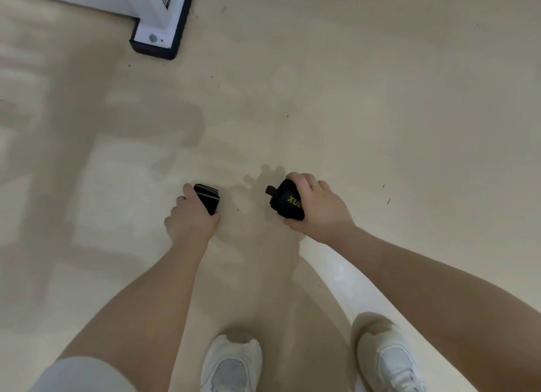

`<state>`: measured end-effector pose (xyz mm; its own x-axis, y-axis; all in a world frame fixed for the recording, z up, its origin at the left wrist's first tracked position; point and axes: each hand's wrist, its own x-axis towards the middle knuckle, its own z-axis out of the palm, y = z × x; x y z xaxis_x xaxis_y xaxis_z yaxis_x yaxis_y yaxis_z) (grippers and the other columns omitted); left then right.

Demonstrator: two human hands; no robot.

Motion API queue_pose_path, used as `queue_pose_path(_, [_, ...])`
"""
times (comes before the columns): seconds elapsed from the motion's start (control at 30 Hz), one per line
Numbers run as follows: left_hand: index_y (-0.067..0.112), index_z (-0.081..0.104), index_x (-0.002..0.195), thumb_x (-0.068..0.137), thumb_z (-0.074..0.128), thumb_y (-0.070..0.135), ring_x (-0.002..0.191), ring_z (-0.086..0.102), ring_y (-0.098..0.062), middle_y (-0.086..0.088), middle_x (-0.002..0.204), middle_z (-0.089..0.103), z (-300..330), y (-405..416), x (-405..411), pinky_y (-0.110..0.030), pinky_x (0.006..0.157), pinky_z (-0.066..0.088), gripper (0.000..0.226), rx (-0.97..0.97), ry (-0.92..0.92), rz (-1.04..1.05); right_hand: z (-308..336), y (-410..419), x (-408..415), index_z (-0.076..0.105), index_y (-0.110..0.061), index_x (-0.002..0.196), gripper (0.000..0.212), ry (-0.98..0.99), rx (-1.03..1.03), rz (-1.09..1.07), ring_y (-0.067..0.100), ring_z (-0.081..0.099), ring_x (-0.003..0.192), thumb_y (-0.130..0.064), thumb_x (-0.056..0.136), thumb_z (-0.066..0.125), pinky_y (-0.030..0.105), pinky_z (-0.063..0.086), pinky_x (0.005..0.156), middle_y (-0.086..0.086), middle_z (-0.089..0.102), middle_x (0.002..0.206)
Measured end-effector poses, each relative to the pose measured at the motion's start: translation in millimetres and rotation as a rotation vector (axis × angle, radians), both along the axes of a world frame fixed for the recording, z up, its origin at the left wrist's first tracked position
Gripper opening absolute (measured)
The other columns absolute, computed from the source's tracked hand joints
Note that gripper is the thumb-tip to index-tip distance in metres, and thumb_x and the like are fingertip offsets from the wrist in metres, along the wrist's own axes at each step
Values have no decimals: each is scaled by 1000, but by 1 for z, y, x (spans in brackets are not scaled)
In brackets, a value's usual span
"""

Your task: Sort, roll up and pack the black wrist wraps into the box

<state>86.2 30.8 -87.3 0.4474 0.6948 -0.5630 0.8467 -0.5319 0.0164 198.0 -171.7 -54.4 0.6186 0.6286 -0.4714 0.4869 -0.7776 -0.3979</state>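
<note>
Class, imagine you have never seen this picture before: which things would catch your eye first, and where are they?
Mid-frame, two bare arms reach down: the left hand grips a rolled black wrist wrap, and the right hand holds another black wrap with yellow lettering. Below are two white shoes on the pale floor; a white, black-edged base stands at the upper left.

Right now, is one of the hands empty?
No, the left hand holds a rolled black wrap and the right hand holds another wrap.
</note>
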Motion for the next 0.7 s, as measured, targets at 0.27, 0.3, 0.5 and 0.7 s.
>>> queue_pose_path(0.27, [13, 37, 130, 72, 74, 38, 96, 61, -29, -6, 109, 63, 99, -28, 35, -36, 83, 42, 74, -113, -283, -260, 91, -7, 19, 31, -28, 136, 70, -94, -21, 26, 21, 46, 107, -46, 76, 63, 30, 47, 70, -5, 43, 128])
queue_pose_path(0.3, [14, 38, 130, 71, 74, 37, 95, 61, -29, -5, 109, 62, 119, -34, 37, -36, 83, 42, 72, -121, -303, -285, 103, -13, 18, 32, -28, 136, 70, -92, -31, -11, 21, 47, 105, -46, 76, 63, 31, 48, 69, -5, 44, 127])
queue_pose_path(0.5, [20, 41, 135, 74, 71, 37, 90, 58, -29, -3, 124, 44, 326, -65, 36, -33, 85, 38, 70, -175, -243, -537, 280, -63, 15, 34, -26, 134, 69, -72, -59, -170, 22, 49, 105, -46, 75, 65, 34, 50, 73, -4, 47, 125])
queue_pose_path(0.7, [19, 35, 138, 78, 66, 38, 91, 59, -26, 0, 129, 44, 508, -99, 41, -31, 80, 40, 70, -263, -186, -867, 459, -104, -5, 35, -25, 133, 70, 36, 33, -416, 22, 51, 107, -42, 74, 69, 34, 48, 75, -3, 49, 125])
